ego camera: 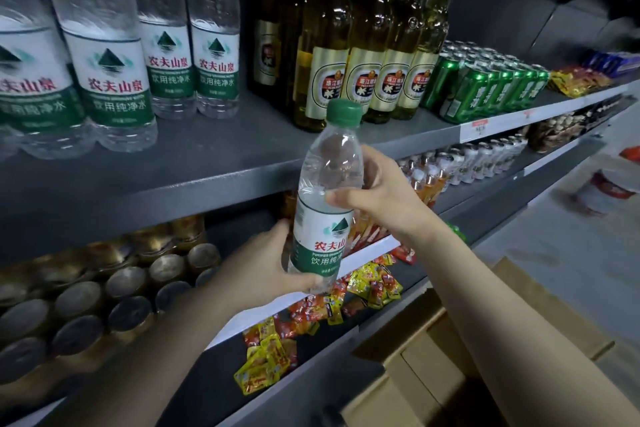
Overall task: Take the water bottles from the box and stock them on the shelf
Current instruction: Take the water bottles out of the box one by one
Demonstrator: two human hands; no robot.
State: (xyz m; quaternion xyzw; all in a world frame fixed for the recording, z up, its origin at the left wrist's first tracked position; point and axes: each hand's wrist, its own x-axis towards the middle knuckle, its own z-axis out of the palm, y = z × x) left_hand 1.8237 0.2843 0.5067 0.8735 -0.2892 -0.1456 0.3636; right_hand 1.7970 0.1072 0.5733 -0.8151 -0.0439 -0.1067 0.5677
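- My left hand curls around the bottom of a water bottle, thumb across the front below the green label band, fingers wrapped behind.
- My right hand grips the same bottle higher up, thumb lying on the clear part just above the label, fingers round the far side.
- The bottle stands nearly upright between my hands, its green cap tipped a little to the right, held in the air in front of the shelf edge.
- Above and to the left of my hands, four matching stocked bottles stand on that shelf in a row.
- Just above my right hand, gold-labelled beer bottles stand on the same shelf, with green cans further right.
- Below my right forearm sits the open cardboard box; I cannot tell what is inside.
- Under my left forearm, tins fill the lower shelf, and bright snack packets lie beneath my hands.
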